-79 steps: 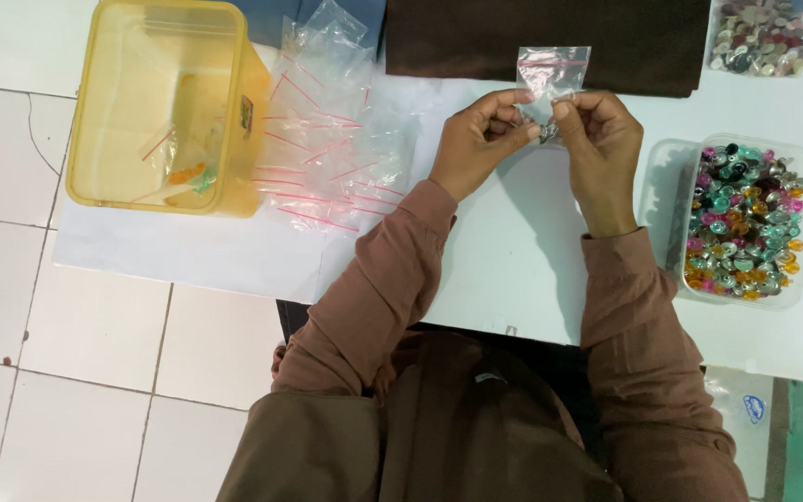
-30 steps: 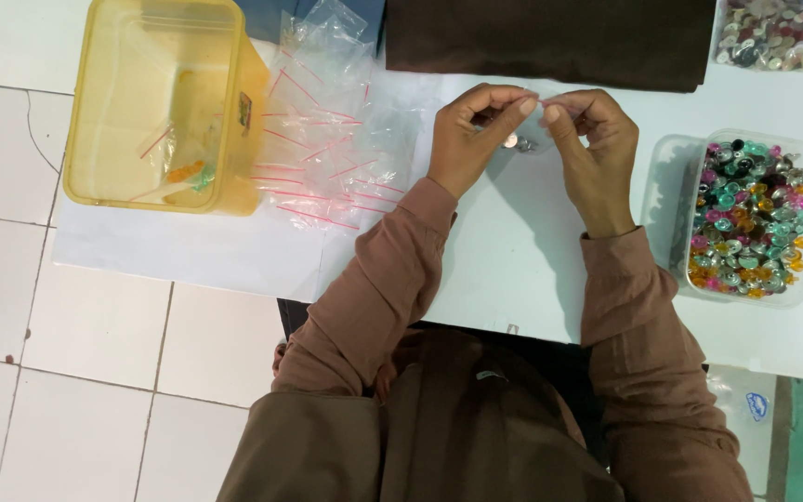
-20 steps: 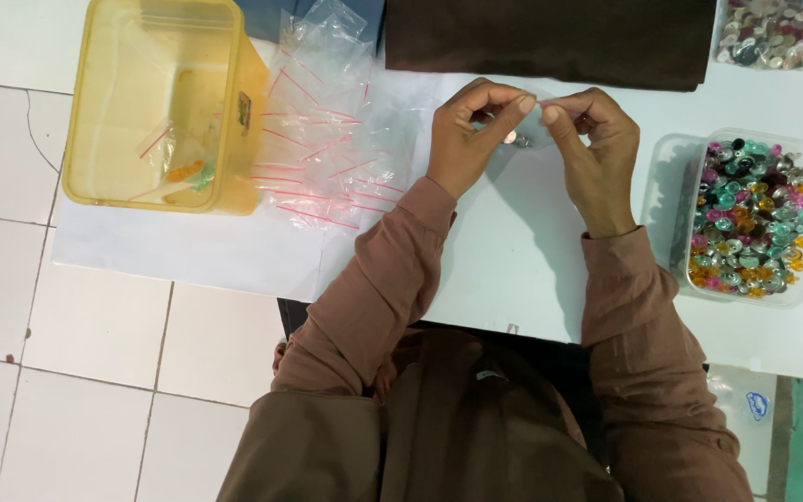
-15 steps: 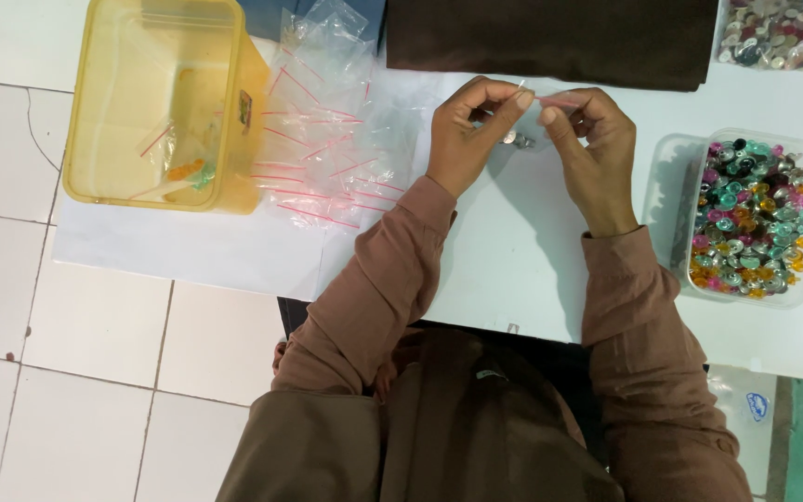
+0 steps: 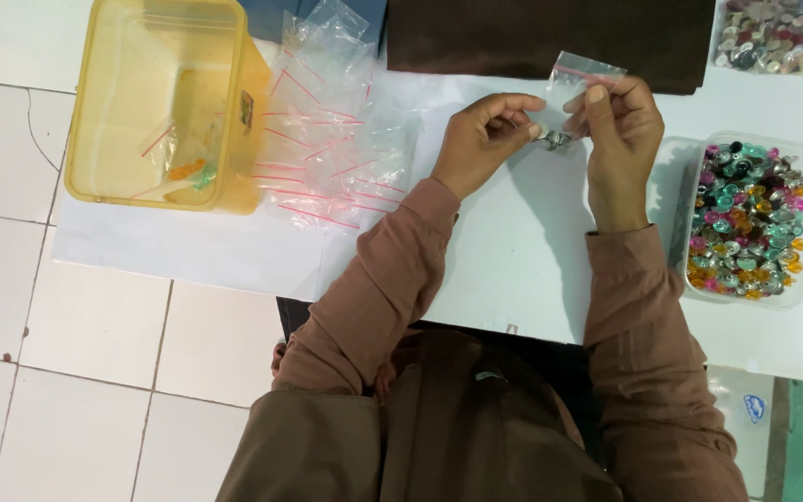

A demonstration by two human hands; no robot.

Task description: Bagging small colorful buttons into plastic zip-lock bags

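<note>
Holding a small clear zip bag between both hands over the white table, you are at the filling step; your left hand pinches its lower edge, your right hand grips its top; next, likely seal the strip, keeping the far right tub of coloured beads undisturbed.

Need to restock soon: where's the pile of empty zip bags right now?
Head view, left of centre: the empty zip bags lie on the white table, between the yellow tub and the left hand.

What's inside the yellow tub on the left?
The yellow tub holds a few small clear bags with red strips and orange and green bits inside. What those bits are is too small to tell.
</note>
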